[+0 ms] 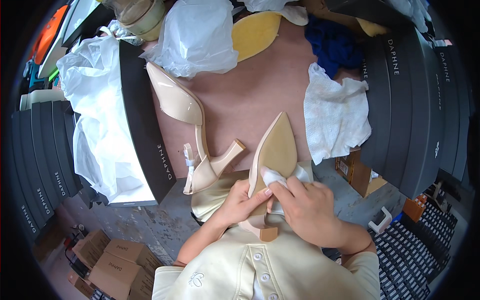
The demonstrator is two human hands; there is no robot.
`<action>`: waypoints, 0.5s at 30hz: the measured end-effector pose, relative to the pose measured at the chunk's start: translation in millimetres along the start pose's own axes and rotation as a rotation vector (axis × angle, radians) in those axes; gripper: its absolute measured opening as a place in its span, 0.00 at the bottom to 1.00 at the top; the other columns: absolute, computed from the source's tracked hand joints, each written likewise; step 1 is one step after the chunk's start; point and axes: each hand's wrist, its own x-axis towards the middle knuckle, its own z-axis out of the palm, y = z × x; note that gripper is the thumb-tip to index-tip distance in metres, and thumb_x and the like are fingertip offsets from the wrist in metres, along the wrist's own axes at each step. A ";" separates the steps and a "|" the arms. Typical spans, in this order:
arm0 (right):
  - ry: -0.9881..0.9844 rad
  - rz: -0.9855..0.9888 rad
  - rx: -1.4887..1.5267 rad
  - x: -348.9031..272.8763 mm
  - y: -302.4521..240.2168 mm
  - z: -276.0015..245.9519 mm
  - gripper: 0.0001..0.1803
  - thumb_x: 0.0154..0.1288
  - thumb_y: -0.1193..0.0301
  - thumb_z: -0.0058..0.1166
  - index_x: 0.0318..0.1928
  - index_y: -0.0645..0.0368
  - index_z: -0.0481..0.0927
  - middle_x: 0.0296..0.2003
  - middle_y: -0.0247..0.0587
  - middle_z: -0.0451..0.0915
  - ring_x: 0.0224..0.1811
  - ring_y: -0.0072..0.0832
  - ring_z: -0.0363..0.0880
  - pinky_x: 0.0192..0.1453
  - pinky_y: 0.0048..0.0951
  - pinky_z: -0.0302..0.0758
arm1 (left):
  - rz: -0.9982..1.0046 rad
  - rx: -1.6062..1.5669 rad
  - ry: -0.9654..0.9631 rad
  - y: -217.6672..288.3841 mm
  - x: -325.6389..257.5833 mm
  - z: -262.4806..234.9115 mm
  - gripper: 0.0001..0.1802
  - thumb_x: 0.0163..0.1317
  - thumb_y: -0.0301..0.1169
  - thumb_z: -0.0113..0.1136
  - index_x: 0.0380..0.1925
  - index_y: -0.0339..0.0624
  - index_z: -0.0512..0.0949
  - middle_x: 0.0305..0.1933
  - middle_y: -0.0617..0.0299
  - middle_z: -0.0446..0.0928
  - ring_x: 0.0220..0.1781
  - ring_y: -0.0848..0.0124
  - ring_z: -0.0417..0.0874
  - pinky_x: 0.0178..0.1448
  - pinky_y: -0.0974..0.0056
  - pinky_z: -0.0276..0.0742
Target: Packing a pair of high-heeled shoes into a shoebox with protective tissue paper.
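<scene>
A beige pointed heeled shoe (274, 150) is turned sole up in front of me, toe pointing away. My left hand (240, 202) grips it around the arch. My right hand (307, 210) presses a small white cloth (274, 176) against the sole. The block heel sticks out below my hands. A second matching beige slingback shoe (185, 107) lies on its side on the pinkish table (250, 90), to the left, apart from both hands.
An open dark shoebox (142, 125) with white tissue paper stands at the left. A white textured cloth (332, 115) lies at the right beside stacked dark boxes (415, 100). Plastic bags, a yellow insole and blue fabric lie at the back. Cardboard cartons sit on the floor, lower left.
</scene>
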 end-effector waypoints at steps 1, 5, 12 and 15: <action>-0.033 0.024 0.001 -5.9 -2.1 -2.0 0.21 0.46 0.66 0.56 0.45 0.54 0.74 0.28 0.32 0.67 0.22 0.24 0.71 0.28 0.28 0.65 | -0.017 -0.053 0.007 -1.7 -0.6 0.8 0.11 0.68 0.32 0.47 0.34 0.35 0.72 0.25 0.64 0.75 0.27 0.78 0.75 0.34 0.71 0.73; 0.053 -0.025 -0.067 16.1 3.9 2.8 0.23 0.46 0.66 0.56 0.46 0.54 0.74 0.28 0.33 0.68 0.21 0.25 0.72 0.26 0.28 0.66 | -0.055 -0.042 0.030 -1.1 -2.4 2.6 0.11 0.68 0.33 0.48 0.33 0.35 0.73 0.24 0.66 0.75 0.27 0.79 0.75 0.34 0.71 0.73; 0.061 -0.028 -0.059 12.9 2.7 2.2 0.25 0.45 0.66 0.57 0.48 0.51 0.74 0.28 0.32 0.68 0.21 0.24 0.72 0.25 0.28 0.66 | -0.093 -0.112 0.039 0.3 -2.6 1.3 0.11 0.67 0.33 0.48 0.33 0.35 0.73 0.24 0.65 0.75 0.27 0.79 0.75 0.33 0.71 0.72; 0.031 -0.011 -0.045 10.6 1.1 -3.0 0.24 0.45 0.66 0.57 0.48 0.51 0.74 0.28 0.32 0.67 0.21 0.25 0.72 0.27 0.28 0.67 | -0.028 0.016 0.015 -5.4 -2.5 -1.5 0.11 0.68 0.33 0.48 0.34 0.35 0.73 0.24 0.65 0.75 0.27 0.79 0.75 0.33 0.71 0.72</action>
